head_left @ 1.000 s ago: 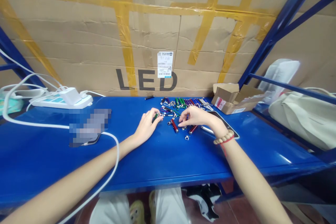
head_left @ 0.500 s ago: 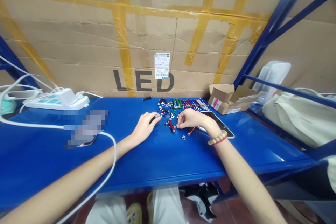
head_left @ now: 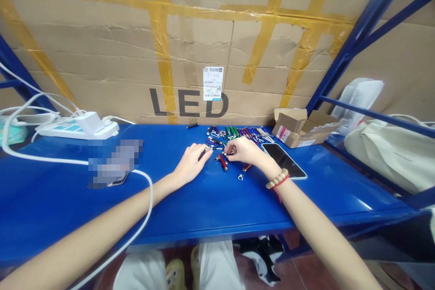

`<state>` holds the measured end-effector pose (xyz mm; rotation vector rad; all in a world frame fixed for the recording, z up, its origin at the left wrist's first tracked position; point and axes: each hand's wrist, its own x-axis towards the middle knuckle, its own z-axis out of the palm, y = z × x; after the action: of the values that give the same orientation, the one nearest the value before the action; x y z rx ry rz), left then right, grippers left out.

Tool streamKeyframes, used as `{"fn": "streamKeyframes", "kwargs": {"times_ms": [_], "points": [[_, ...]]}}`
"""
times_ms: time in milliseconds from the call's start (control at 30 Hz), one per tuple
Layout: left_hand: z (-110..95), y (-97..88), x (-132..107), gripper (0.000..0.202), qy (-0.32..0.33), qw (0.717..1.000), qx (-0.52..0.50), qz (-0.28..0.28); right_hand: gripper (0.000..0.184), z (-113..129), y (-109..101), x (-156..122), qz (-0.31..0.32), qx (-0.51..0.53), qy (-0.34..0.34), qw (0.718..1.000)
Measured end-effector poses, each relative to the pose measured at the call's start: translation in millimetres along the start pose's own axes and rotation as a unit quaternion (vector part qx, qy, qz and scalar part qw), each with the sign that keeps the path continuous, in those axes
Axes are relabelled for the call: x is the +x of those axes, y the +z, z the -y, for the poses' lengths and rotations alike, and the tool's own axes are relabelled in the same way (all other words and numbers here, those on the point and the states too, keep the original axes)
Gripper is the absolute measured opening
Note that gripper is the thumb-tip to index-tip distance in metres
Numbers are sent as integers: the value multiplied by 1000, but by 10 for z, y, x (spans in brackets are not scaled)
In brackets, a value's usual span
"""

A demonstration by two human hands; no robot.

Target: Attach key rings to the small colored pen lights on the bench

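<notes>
Near the middle of the blue table, my left hand (head_left: 190, 165) is closed around a small black tube (head_left: 203, 153), like a mini flashlight, with its end by the thumb and fingertips. Just to the right, my right hand (head_left: 242, 150) has its fingers pinched together low over small metal parts; what they hold, if anything, is too small to name. Below its fingertips lies a red tube (head_left: 223, 162), and a second red tube (head_left: 247, 168) is partly hidden by the hand. A small silver clip (head_left: 240, 177) lies closer to me. Several coloured tubes (head_left: 234, 132) with carabiners lie behind.
A phone (head_left: 287, 161) lies beside my right wrist, with an open cardboard box (head_left: 299, 133) behind it. At left are a power strip (head_left: 78, 129), a blurred-out item and a white cable (head_left: 149, 199) crossing over my left forearm. A large carton (head_left: 129, 63) stands behind the table.
My right hand has moved slightly left and away from me, closer to my left hand. My left hand still holds the black tube, now tilted a little differently. The view has shifted slightly.
</notes>
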<state>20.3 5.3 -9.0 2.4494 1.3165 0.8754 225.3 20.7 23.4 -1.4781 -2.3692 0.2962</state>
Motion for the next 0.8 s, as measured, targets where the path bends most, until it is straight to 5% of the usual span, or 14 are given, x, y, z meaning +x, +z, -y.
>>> {"fn": "streamKeyframes", "kwargs": {"times_ms": [500, 800], "points": [[-36, -6, -18, 34, 21, 999, 47, 5, 7, 43, 93, 27, -29, -70, -26, 997], [-21, 3, -17, 33, 0, 998, 54, 14, 22, 238, 20, -56, -149, -43, -97, 983]]}}
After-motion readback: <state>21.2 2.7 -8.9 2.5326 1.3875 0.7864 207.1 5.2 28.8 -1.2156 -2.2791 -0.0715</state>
